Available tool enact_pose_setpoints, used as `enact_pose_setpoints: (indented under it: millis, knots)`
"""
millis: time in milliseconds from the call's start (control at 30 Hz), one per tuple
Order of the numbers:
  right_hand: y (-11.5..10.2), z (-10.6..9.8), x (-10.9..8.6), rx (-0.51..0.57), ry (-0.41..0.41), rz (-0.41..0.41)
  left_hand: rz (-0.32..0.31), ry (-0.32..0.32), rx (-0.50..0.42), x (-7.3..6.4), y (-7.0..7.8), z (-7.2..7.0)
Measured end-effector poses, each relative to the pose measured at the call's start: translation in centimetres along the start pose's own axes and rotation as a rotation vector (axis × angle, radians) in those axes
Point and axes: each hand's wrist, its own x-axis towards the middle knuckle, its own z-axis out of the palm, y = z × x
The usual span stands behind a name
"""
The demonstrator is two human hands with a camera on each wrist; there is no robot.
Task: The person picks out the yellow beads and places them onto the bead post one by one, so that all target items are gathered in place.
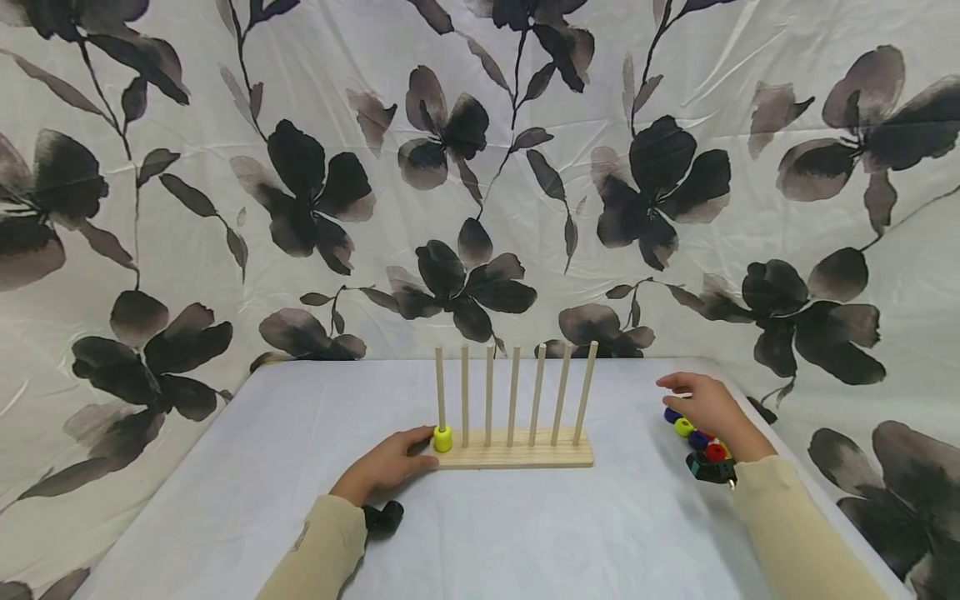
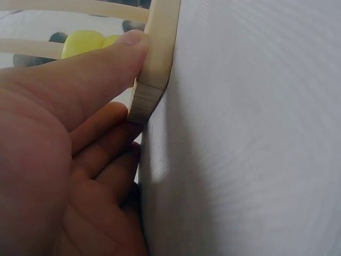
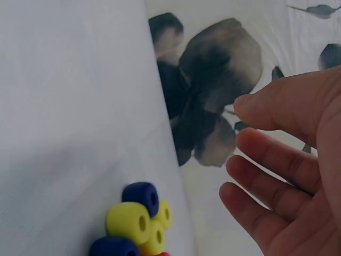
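Note:
A wooden peg stand (image 1: 517,456) with a row of several upright pegs sits mid-table. One yellow bead (image 1: 443,439) is threaded on its leftmost peg, down at the base. My left hand (image 1: 386,462) grips the left end of the base; in the left wrist view the thumb (image 2: 106,69) lies along one side and the fingers reach behind. Over at the right, my right hand (image 1: 708,408) hovers above a cluster of beads, holding nothing. Its fingers are apart and slightly bent in the right wrist view. Blue beads (image 3: 141,197), yellow beads (image 3: 128,221) and red beads (image 1: 716,452) form the cluster.
A white cloth covers the table (image 1: 525,533). Behind it hangs a white sheet with dark flowers (image 1: 450,283). The bead cluster lies close to the table's right edge. Black wrist devices (image 1: 384,518) are worn on both arms.

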Motion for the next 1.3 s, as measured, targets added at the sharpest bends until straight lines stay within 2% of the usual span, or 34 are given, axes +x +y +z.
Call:
enact_pose_setpoints:
  millis: [200,667,1000,1300]
  knots:
    - [1.3,0.9,0.1,-0.032,-0.038,0.027,-0.003,0.004,-0.002,-0.7,-0.3,-0.1]
    - [3.1,1.8,0.0,-0.135,-0.079,0.083,-0.004,-0.002,-0.022,-0.6,-0.3,-0.1]
    - [3.5,2.2,-0.2,-0.171,-0.068,0.092,0.006,0.002,-0.017,-0.3,-0.2,0.0]
    - [3.9,2.6,0.1,-0.178,-0.082,0.136,0.006,0.006,-0.016,-0.1,-0.2,0.0]
